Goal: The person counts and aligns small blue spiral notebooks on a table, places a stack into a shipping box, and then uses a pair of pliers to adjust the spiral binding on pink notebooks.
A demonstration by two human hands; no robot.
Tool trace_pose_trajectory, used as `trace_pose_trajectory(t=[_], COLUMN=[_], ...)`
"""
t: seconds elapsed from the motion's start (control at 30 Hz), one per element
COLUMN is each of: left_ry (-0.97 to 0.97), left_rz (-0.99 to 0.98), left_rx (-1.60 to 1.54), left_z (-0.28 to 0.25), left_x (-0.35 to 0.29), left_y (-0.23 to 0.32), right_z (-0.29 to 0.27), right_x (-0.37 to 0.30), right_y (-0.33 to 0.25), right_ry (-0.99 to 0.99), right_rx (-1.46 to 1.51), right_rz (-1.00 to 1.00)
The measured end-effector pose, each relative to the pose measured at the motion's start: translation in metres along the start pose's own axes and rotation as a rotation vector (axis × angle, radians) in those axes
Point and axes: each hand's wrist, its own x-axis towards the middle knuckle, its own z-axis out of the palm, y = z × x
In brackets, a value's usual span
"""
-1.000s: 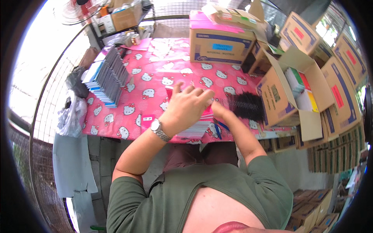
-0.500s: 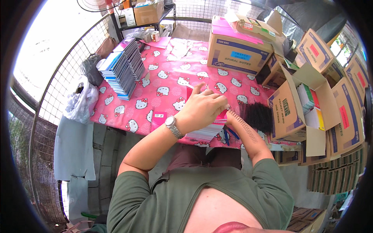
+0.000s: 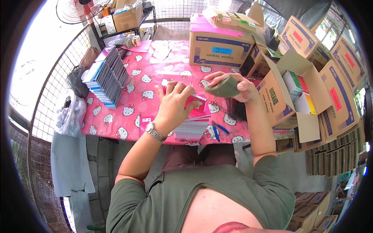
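Curled over a pink notebook (image 3: pixel 201 108) is my left hand (image 3: pixel 176 103), with a metal watch at its wrist; its thumb lies at the cover. My right hand (image 3: pixel 248 90) is raised to the right of it, gripping a rounded olive-green piece (image 3: pixel 224 87) whose kind I cannot make out. A stack of notebooks (image 3: pixel 190 130) with pale page edges sits close to me, below the left hand. Beside that stack lie blue-handled pliers (image 3: pixel 218 130). A bunch of black spiral wires (image 3: pixel 236 108) rests on the table, partly behind my right forearm.
A tall pile of spiral notebooks (image 3: pixel 107 79) stands at left on the pink patterned tablecloth (image 3: pixel 120 110). Plastic bags (image 3: pixel 72 114) hang near the left edge. A large carton (image 3: pixel 219 48) is at the back; an open carton (image 3: pixel 283 99) with notebooks and more boxes crowd the right.
My right hand has lifted and now holds the olive-green piece. A dark spiral seen along my right forearm is gone from there. My hands have moved apart, uncovering the pliers.
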Motion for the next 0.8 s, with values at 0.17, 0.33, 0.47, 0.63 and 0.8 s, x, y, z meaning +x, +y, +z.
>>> trace_pose_trajectory(t=[0.17, 0.33, 0.47, 0.63, 0.8], left_ry=[0.050, 0.006, -0.017, -0.064, -0.050], left_rz=[0.090, 0.046, 0.056, 0.030, 0.047], left_rx=[-0.039, -0.088, -0.118, -0.153, -0.165], left_z=[0.003, 0.000, -0.001, -0.004, -0.005], left_x=[0.008, 0.007, 0.009, 0.009, 0.009], left_y=[0.010, 0.009, 0.009, 0.007, 0.004], right_z=[-0.004, 0.000, -0.005, 0.003, 0.002], right_x=[0.013, 0.012, 0.013, 0.017, 0.025], right_y=[-0.028, -0.025, -0.016, -0.017, -0.013], right_ry=[-0.172, -0.158, -0.130, -0.219, -0.222], right_rx=[-0.360, -0.268, -0.653, -0.146, -0.032], right_rz=[0.150, 0.198, 0.353, 0.062, 0.052])
